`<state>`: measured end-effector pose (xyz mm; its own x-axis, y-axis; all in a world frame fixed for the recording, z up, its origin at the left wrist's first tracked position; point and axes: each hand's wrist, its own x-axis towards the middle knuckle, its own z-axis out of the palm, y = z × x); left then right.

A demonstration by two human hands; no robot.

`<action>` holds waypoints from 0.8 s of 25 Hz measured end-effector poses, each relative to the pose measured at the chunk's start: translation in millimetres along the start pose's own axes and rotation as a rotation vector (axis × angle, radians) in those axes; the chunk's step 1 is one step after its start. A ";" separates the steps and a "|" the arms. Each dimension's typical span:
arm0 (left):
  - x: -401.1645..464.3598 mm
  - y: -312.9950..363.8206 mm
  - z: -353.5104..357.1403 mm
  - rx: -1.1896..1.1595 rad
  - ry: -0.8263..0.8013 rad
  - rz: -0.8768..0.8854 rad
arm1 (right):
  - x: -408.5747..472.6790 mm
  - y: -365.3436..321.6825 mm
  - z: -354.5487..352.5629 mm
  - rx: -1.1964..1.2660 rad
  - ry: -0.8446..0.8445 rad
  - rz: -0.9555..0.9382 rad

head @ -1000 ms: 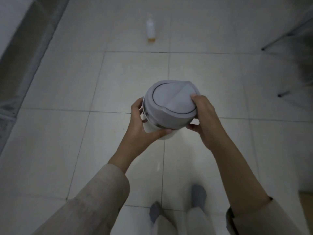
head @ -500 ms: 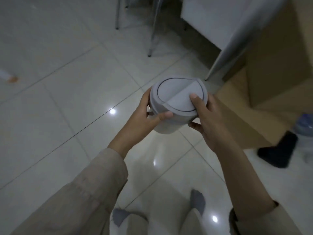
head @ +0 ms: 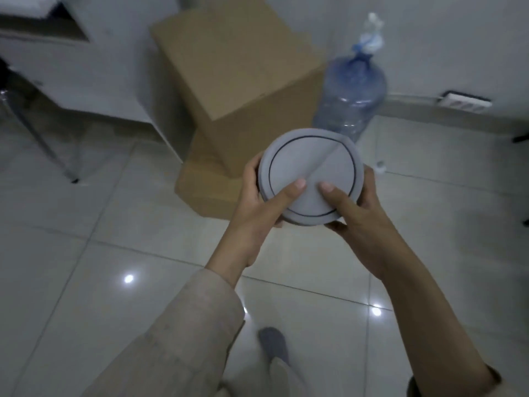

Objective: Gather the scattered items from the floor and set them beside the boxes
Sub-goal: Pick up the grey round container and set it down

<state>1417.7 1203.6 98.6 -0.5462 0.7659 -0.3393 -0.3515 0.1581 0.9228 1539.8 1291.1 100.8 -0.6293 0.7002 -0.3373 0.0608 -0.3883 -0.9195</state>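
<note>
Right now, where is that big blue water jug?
In the head view, the water jug stands on the floor at upper right, against the wall, just right of the stacked cardboard boxes and beyond the held white bin.

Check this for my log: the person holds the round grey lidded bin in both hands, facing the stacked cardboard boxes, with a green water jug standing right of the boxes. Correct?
One detail is off: the water jug is blue, not green, as the head view shows. The rest stands: left hand and right hand hold the grey lidded bin, facing the stacked cardboard boxes, with the jug to their right.
</note>
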 end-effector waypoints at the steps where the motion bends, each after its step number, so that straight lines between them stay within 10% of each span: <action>1: 5.6 -3.7 26.4 -0.003 -0.033 -0.015 | -5.4 -7.4 -24.0 0.020 0.031 -0.003; 20: 162.3 -111.7 68.4 0.218 -0.377 -0.355 | 83.5 85.5 -134.9 0.179 0.324 0.263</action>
<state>1420.4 1352.8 -47.0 -0.0994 0.8054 -0.5844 -0.2767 0.5418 0.7937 1596.9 1397.2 -33.2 -0.3336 0.7043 -0.6266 0.0328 -0.6556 -0.7544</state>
